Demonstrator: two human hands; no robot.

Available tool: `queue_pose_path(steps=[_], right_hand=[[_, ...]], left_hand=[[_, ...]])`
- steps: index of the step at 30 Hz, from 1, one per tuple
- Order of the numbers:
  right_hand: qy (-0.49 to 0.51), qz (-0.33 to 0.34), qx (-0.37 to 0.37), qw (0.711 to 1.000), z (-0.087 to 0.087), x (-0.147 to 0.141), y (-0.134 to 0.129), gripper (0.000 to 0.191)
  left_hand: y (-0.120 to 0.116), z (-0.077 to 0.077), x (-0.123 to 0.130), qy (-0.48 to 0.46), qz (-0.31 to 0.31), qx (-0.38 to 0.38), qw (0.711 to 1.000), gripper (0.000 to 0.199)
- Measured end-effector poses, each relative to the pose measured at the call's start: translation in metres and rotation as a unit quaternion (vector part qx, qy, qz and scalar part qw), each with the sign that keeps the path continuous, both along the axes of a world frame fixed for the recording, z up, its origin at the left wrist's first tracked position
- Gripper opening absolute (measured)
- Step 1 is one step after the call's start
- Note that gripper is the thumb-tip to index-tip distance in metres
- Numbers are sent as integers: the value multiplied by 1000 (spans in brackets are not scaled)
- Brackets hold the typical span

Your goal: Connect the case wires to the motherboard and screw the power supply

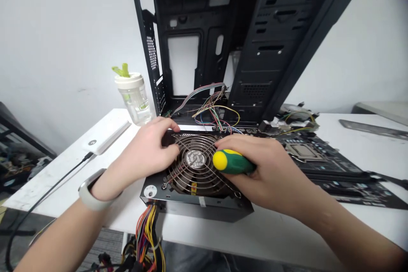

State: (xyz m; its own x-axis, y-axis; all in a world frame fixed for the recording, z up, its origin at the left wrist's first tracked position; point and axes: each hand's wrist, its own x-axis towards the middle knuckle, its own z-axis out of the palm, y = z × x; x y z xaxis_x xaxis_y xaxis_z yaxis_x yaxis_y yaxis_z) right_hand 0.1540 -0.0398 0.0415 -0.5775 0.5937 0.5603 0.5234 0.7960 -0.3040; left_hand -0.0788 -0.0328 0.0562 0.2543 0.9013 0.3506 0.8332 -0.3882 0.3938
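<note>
A black power supply (200, 208) lies on the table with its fan grille (195, 159) facing up. My left hand (153, 146) grips its far left corner, thumb on top by the grille and fingers over the back edge. In my right hand (270, 170) is a screwdriver (234, 161) with a green and yellow handle, its butt toward me. The shaft and tip are hidden from view. The right fingers are close to the grille's right side. A bundle of coloured cables (149, 233) hangs from the supply's near left side over the table edge.
An open black computer case (255, 63) stands behind, loose thin wires (216, 112) at its base. A motherboard (321, 161) lies at the right, a metal strip (372, 129) beyond it. On the left are a clear cup (135, 100) and a white power bank (106, 136) with a cable.
</note>
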Motion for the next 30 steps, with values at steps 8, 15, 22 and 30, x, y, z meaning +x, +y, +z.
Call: queue_pose_path(steps=[8,15,22,30], right_hand=[[-7,2,-20,1000,-3,-1,-1,10],[-1,-6,-25,1000,-4,-1,-1,10],[-2,-19,-28,999,-4,-2,-2,10],[6,-19,-35,999,-4,-2,-3,8]], left_hand=[[-2,-7,2,50,10,-45,998,35],[-3,-5,3,50,3,-84,995,32],[-3,-3,3,47,-3,-102,994,30],[-2,-5,2,41,-11,-105,994,31]])
